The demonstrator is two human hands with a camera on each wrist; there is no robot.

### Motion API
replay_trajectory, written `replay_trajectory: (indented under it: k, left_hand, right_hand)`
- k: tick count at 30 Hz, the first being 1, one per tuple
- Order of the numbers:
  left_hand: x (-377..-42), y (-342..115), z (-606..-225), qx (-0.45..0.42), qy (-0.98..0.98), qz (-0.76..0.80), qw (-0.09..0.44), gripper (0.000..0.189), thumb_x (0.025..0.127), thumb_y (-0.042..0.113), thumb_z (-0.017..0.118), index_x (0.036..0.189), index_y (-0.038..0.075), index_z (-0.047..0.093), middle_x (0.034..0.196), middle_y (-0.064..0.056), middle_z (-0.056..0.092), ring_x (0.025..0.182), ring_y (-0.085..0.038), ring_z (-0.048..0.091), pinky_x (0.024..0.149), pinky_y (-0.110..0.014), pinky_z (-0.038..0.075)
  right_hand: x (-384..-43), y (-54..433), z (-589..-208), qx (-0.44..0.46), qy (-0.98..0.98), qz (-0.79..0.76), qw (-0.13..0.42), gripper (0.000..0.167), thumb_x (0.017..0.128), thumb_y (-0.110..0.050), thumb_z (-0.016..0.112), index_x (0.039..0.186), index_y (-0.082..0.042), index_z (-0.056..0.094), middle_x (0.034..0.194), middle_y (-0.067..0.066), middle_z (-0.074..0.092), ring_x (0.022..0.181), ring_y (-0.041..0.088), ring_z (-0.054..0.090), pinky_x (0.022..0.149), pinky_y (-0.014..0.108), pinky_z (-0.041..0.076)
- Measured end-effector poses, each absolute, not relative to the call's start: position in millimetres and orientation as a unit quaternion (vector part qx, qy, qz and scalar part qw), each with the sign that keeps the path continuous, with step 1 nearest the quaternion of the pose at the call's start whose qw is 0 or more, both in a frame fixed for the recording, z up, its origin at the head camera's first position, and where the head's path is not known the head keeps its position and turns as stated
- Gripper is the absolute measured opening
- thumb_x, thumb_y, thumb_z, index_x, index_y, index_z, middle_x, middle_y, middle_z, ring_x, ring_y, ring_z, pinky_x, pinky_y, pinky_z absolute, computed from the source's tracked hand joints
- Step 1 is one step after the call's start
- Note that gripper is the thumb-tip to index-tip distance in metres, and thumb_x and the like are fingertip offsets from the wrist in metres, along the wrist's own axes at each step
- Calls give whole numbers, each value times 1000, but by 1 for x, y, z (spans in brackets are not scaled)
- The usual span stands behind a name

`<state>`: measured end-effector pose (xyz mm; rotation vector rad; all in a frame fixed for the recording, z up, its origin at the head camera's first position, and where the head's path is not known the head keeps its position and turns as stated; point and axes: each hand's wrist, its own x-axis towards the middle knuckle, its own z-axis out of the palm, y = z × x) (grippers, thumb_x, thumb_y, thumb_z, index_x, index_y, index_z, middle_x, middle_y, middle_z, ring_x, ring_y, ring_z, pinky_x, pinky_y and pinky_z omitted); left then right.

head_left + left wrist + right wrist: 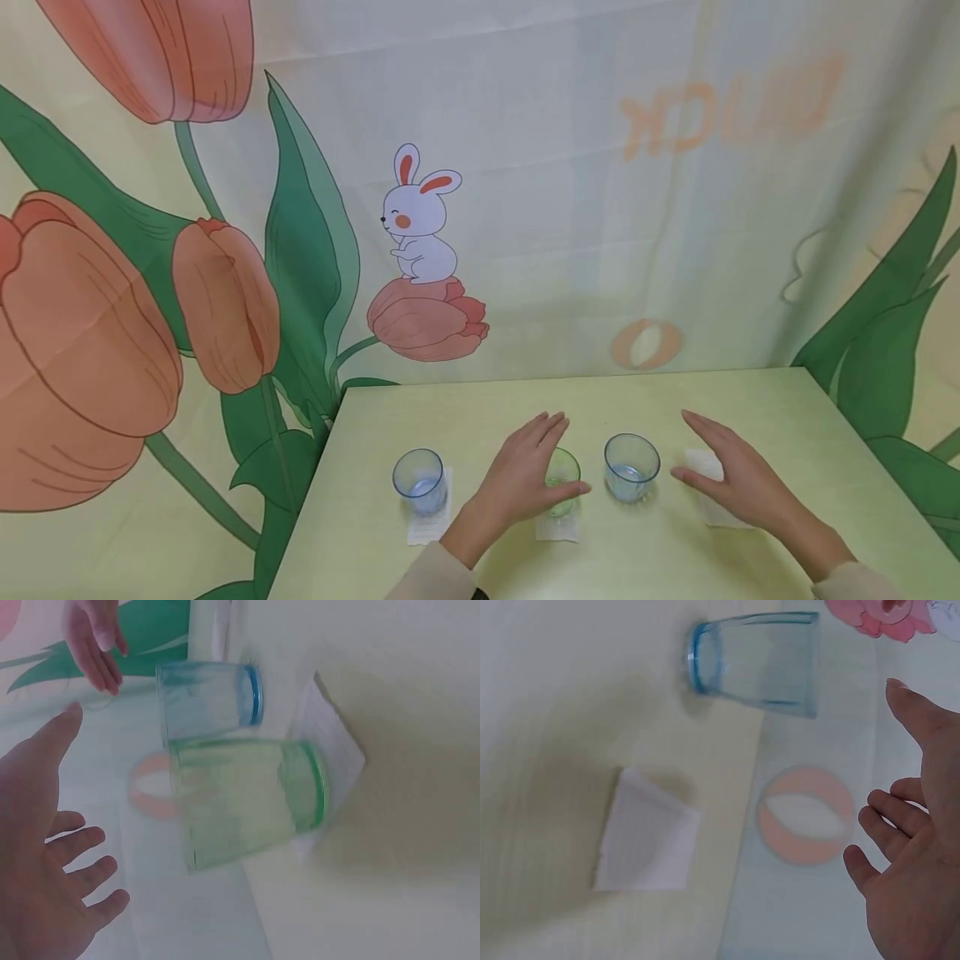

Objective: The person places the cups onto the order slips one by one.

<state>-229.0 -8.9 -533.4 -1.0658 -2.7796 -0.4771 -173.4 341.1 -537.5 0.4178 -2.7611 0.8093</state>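
Above the table, my left hand (525, 475) is held with fingers extended and thumb apart, partly covering a green glass (564, 467) in the head view. That glass stands upright on a slip of white paper (330, 742). A blue glass (632, 468) stands between my two hands, directly on the table. My right hand (742, 483) hovers over another slip of white paper (649, 836) that has no glass on it; its fingers are extended and hold nothing. Left of my left hand is a second blue glass (420, 483), overlapping its own paper slip (429, 527).
The pale table (345, 575) ends at a back edge against a hanging cloth (540, 250) printed with tulips and a rabbit. More printed leaves hang along the table's left and right sides.
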Motion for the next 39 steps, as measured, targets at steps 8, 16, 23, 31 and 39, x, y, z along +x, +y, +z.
replay_trajectory:
  k: [8,16,23,31,39]
  left_hand:
    - [-227,34,-544,-346,-926,-137,66,98,89,63,79,163,10,40,163,-3,46,151,-18,42,121,-33,38]
    - [-230,60,-553,-314,-932,-179,10,96,88,59,82,163,14,40,163,1,45,146,-16,47,116,-31,44]
    - [-230,77,-557,-300,-930,-212,-11,95,86,57,85,161,18,43,161,4,46,142,-16,52,111,-31,48]
    - [-232,85,-559,-286,-931,-226,-8,95,85,58,85,160,16,44,158,4,49,140,-15,53,109,-32,50]
    - [-231,89,-563,-277,-932,-232,-17,93,86,56,85,160,16,46,157,5,51,139,-15,54,108,-31,51]
  right_hand:
    - [-175,377,-573,115,-952,271,80,89,93,-42,82,157,6,42,157,30,45,141,55,41,105,74,38]
    - [-176,416,-614,99,-973,204,38,95,88,-45,86,151,13,45,150,37,47,134,59,46,104,74,40]
    - [-182,429,-629,100,-973,209,-5,101,82,-47,89,151,12,45,152,37,46,138,58,43,109,73,36]
    - [-182,432,-642,140,-973,185,18,105,82,-59,85,149,14,49,151,34,50,137,55,47,107,70,40]
    - [-183,418,-652,149,-967,199,59,106,81,-57,87,151,12,47,152,35,48,137,55,46,105,71,40]
